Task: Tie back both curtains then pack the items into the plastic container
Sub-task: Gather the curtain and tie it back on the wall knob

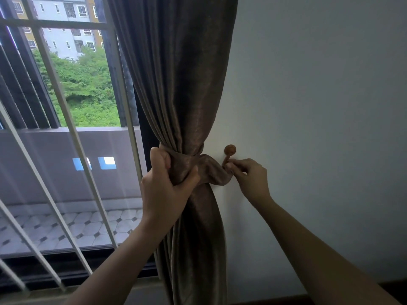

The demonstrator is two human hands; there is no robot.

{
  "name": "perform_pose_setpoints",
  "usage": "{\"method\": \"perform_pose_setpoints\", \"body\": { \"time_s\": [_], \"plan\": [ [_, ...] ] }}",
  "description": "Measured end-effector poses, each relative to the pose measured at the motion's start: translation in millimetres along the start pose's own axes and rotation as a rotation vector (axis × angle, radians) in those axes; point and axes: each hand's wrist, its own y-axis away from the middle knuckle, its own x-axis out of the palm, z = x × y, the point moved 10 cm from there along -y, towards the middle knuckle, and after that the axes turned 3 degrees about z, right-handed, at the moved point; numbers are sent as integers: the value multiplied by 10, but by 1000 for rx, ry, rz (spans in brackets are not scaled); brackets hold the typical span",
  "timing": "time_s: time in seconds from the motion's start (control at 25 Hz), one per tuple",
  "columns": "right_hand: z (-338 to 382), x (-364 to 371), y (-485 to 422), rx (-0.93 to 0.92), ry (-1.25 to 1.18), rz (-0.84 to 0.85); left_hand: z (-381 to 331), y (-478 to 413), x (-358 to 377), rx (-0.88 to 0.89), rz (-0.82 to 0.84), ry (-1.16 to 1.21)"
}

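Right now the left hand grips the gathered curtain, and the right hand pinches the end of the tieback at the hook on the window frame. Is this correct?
One detail is wrong. The head view shows the hook on the white wall, not the window frame. Otherwise yes: the left hand grips the gathered curtain, and the right hand pinches the end of the tieback there.

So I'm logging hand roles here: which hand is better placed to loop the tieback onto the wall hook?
Right hand: its fingers pinch the tieback end right at the hook. The left hand grips the bunched curtain.
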Motion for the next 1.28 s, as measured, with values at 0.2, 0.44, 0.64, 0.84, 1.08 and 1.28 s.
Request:
{"method": "perform_pose_setpoints", "body": {
  "time_s": [0.2,0.44,0.64,0.84,1.08,1.28],
  "plan": [
    [-65,127,78,7,86,50,4,25,20,-18,-10,-9],
    [68,109,448,156,-46,72,215,257,94,-169,75,288],
    [351,202,979,29,-245,153,410,587,87,-302,255,136],
    [471,181,977,-43,-160,229,335,705,60,-122,333,-30],
    [944,-328,785,-323,-29,161,130,482,-90,-20,342,16],
    [1699,-321,464,-668,353,351,-338,-179,-282,277,355,-40]
  ]
}}
